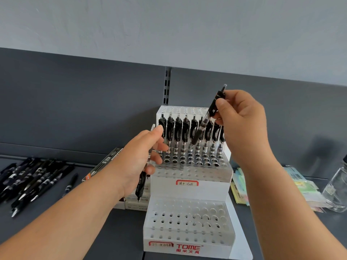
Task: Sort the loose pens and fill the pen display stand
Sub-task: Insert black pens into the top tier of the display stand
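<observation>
Pen display stand [206, 190], a stepped white block with rows of holes, stood in the middle of the dark surface [127, 241]. Only one row on its upper step was filled, with black pens [185, 134] standing upright side by side. The right grip [242, 117] pinched one more black pen [205, 121] near its clip end. That pen hung tilted, its tip down in front of the filled row and above the empty holes [189, 162]. The left grip [142, 154] was curled round a second pen [141, 182] with its clicker end down, fingertips close by the leftmost standing pen. The loose pens [32, 179] lay in a heap well to the left, so most of the filling looked undone. The likeliest slip was the tilted pen missing its hole: brought down at that slant, its tip could skid across the plastic or lodge crooked. Its barrel could also brush the standing row, and a sideways nudge might lean those pens against each other. The left fingers could jog the end pen too. A glass jar [336, 190] stood at the far right, clear of the work.
</observation>
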A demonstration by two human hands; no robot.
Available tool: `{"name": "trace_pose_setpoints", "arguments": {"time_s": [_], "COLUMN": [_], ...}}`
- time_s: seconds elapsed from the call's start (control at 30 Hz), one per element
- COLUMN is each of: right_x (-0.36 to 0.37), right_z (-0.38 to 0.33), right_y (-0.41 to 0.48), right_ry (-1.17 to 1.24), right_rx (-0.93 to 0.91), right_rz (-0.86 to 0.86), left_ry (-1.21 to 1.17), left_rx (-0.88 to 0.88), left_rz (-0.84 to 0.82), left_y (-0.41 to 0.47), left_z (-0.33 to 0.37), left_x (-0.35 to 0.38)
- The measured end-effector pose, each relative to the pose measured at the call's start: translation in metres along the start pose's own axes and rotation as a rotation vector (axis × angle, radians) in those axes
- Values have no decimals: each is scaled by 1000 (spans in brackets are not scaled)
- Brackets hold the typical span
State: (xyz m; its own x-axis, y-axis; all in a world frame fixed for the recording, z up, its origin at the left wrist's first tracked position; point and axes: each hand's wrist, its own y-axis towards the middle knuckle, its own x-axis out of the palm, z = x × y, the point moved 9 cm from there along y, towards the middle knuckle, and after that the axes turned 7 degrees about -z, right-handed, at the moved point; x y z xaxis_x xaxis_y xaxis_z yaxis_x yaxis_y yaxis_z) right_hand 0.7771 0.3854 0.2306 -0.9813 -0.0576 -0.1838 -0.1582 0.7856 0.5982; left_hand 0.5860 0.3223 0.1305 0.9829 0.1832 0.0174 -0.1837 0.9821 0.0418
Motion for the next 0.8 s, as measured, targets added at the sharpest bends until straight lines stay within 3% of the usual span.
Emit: {"name": "trace_pose_setpoints", "arguments": {"time_s": [0.23, 0.4, 0.67, 0.8], "right_x": [20, 38, 38, 24], "right_z": [12, 39, 43, 23], "right_y": [-3, -11, -15, -20], "right_ry": [-192, -306, -454, -433], "right_rx": [-12, 84, 133, 53], "right_rz": [-62, -159, -169, -75], "left_ry": [-71, -17, -28, -17], "left_rx": [42, 70, 89, 111], "left_rz": [9, -6, -52, -70], "left_y": [-3, 0, 3, 4], "left_z": [5, 9, 14, 20], "left_x": [-2, 0, 9, 14]}}
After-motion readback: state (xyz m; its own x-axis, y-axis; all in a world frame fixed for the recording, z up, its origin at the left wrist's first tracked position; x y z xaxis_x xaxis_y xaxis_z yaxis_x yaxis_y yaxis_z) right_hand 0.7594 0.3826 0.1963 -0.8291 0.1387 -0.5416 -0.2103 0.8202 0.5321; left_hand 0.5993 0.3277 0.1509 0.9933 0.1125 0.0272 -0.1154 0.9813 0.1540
